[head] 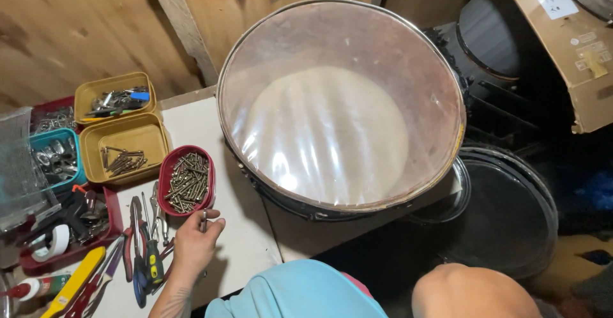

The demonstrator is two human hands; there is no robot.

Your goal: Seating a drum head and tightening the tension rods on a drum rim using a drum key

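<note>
Looming over most of the table point(246, 248) is a big drum shell point(340, 104) w/ a clear skin, its open face up, leaning toward the wooden wall, well right of the action. Left of it sit two yellow tubs point(121, 140) of hardware, then the red bowl of screws point(187, 181), w/ pliers and screwdrivers point(145, 254) lying just beside the wrist. Left hand point(193, 244) is the only one in view, its grip pinched shut on one small screw point(204, 219), long axis about upright, just below the bowl's near rim; right hand not visible.
</note>
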